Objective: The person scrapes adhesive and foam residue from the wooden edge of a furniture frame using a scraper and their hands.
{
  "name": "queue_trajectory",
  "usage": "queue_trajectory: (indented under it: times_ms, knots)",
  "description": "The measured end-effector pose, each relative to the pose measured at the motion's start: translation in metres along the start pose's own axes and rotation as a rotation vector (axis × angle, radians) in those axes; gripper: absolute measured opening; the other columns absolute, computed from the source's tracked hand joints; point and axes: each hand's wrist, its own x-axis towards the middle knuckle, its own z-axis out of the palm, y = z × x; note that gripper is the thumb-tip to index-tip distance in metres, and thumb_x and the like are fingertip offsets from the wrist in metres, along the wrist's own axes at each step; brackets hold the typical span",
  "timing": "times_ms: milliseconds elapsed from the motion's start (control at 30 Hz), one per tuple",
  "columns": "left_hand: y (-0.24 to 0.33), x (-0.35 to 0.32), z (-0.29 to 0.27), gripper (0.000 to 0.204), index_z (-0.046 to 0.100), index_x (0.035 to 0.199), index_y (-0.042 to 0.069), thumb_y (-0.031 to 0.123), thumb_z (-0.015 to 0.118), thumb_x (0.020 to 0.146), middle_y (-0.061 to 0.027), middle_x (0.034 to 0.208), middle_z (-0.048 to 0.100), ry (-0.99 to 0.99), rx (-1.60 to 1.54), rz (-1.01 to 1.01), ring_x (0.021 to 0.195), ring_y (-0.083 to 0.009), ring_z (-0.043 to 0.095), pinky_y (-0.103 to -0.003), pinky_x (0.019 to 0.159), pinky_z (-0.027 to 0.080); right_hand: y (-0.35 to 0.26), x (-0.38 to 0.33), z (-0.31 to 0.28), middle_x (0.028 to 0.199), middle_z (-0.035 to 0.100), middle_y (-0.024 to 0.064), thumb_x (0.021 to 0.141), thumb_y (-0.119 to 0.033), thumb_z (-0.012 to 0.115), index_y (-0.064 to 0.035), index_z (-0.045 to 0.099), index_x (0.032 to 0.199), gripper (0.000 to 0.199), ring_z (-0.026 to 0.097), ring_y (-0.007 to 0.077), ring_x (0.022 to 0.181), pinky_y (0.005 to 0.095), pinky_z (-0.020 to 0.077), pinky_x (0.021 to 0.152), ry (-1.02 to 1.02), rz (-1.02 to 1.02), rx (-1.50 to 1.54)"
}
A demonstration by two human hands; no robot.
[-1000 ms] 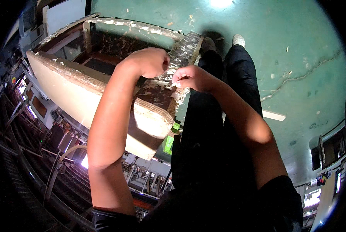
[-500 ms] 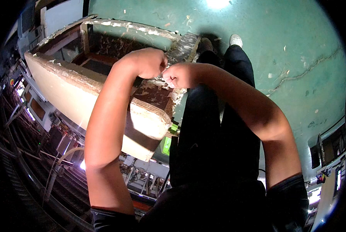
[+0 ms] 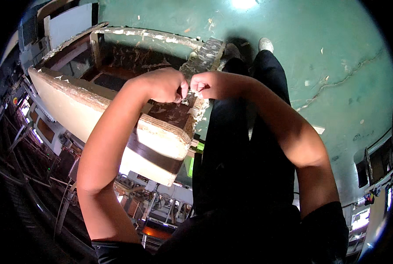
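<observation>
My left hand is closed, thumb and fingers pinched together, over the near right end of a large wooden frame. Beside it, my right hand is also closed, its fingertips almost meeting the left ones. Small whitish bits show at the right fingertips; what either hand grips is too small to name. Under the hands lies a brown board of the frame, with pale ragged scraps along its edge. A dark, scuffed crosspiece runs away beyond them. The frame's outer side is covered with a cream panel.
My legs stand just right of the frame, on a green floor with a crack and scattered scraps. A bright green object shows behind the frame's near corner. Machinery and racks fill the lower left; a white panel stands far left.
My left hand has come nearer to me and lower over the brown board. The right hand has shifted slightly right, and the fingertips, overlapping before, now have a small gap.
</observation>
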Motion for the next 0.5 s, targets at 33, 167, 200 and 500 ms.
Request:
queue_trajectory:
  times_ms: [33,167,200,500]
  knots:
    - [0.000,0.002,0.000,0.023,0.076,0.106,0.006,0.006,0.075,0.083,-0.0159,0.099,0.075,0.000,0.016,-0.004,0.095,-0.0299,0.073,-0.040,0.085,0.055,0.000,0.003,0.002,0.088,0.065,0.0045,0.094,-0.010,0.062,-0.0006,0.063,0.101,0.011,0.058,0.0121,0.087,0.0313,0.0477,0.084,-0.007,0.019,-0.028]
    - [-0.001,0.006,0.003,0.021,0.076,0.102,0.007,0.007,0.077,0.081,-0.0150,0.099,0.074,-0.016,-0.019,0.002,0.094,-0.0295,0.072,-0.040,0.084,0.055,0.011,0.009,0.001,0.094,0.070,0.0084,0.099,-0.012,0.059,0.0012,0.063,0.108,0.017,0.063,0.0147,0.091,0.0321,0.0493,0.086,-0.054,-0.042,-0.108]
    - [-0.001,0.007,0.003,0.021,0.076,0.102,0.007,0.007,0.077,0.081,-0.0148,0.099,0.074,-0.025,-0.018,-0.002,0.093,-0.0294,0.072,-0.040,0.084,0.055,0.017,0.007,0.002,0.094,0.070,0.0088,0.101,-0.013,0.057,0.0014,0.062,0.107,0.016,0.064,0.0148,0.091,0.0322,0.0495,0.086,-0.056,-0.056,-0.114]
    - [0.003,0.014,0.003,0.019,0.075,0.098,0.006,0.006,0.077,0.080,-0.0141,0.094,0.075,-0.049,0.007,-0.001,0.089,-0.0281,0.072,-0.040,0.080,0.055,0.044,0.005,0.044,0.082,0.058,0.0039,0.108,-0.014,0.046,-0.0019,0.058,0.106,0.017,0.058,0.0138,0.072,0.0351,0.0541,0.076,0.608,0.046,0.640]
